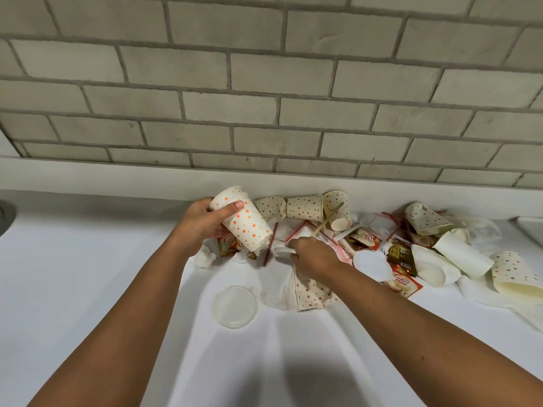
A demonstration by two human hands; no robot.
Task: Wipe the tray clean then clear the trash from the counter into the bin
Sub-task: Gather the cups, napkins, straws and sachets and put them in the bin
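White counter (88, 259) fills the lower frame, and the trash sits on it in a band along the grey brick wall (264, 83), from the centre to the right edge.

Left of centre, your left hand (199, 224) grips a stack of orange-dotted paper cups (245, 223), thumb across its side, the stack tilted with its mouth toward the lower right. Lower down, a clear plastic lid (234, 306) lies flat on the counter. A red-striped straw (270, 243) lies just right of the stack.

At centre, your right hand (314, 254) is down in the pile, fingers curled and pinching a white scrap (283, 251); you cannot tell what it is. A flattened dotted cup (311, 292) lies under that wrist.

Against the wall above it, dotted cups (304, 207) lie on their sides, a wooden stirrer (327, 218) across them. Further right come Coffee-mate sachets (404, 282), a white lid (371, 264), plain white cups (462, 254) and a crushed dotted cup (512, 274).
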